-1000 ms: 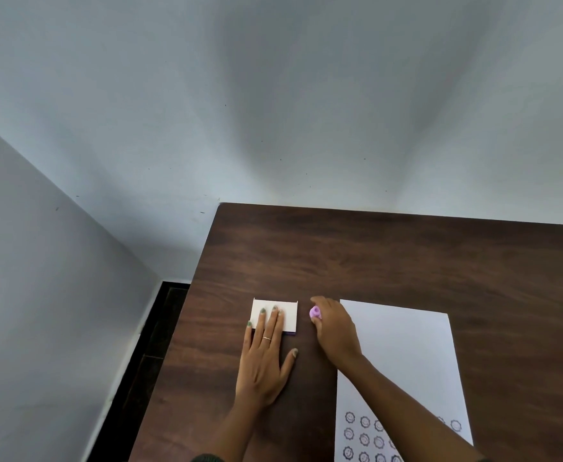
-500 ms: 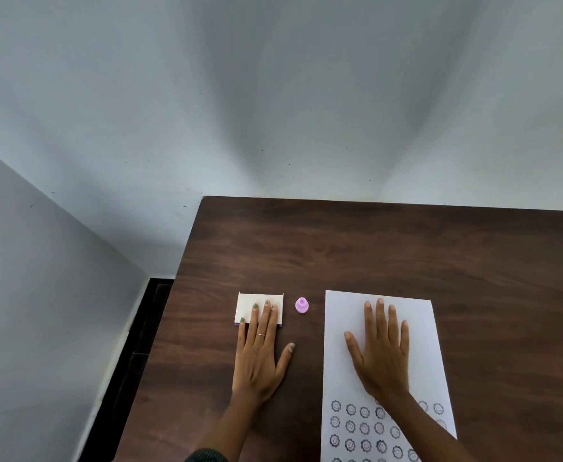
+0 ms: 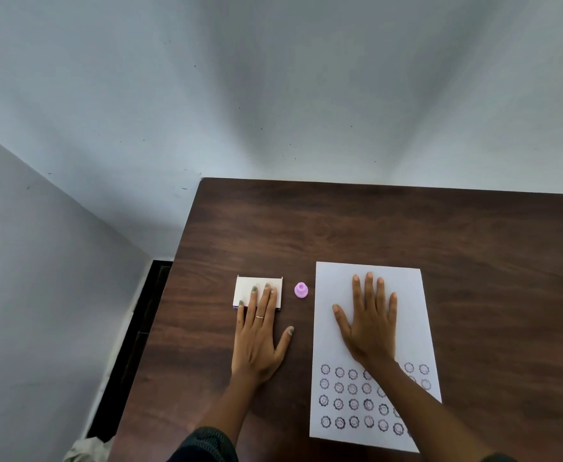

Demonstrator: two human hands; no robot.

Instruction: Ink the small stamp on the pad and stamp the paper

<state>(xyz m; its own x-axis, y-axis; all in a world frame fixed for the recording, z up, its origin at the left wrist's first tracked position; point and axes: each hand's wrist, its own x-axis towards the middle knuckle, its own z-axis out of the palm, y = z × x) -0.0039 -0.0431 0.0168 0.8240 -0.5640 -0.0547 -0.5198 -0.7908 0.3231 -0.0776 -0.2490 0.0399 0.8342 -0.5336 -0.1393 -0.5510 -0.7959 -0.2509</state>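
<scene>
Dark patterned sleeve — thin gold ring, green-painted nails — on the left hand.

Plain indoor room, type unclear. Dark wood table pushed into a corner of bare grey walls.

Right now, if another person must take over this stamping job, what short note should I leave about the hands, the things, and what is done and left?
Left hand: flat and open on the table, fingertips resting on the white ink pad, which looks closed.
Right hand: flat and open on the upper, blank part of the paper, holding nothing.
Small stamp: pink, standing free on the table between the pad and the paper, touched by no hand.
Done: four rows of round prints on the lower part of the paper.
Left: the upper part is blank. To go on, pick up the stamp, ink it, press.
</scene>
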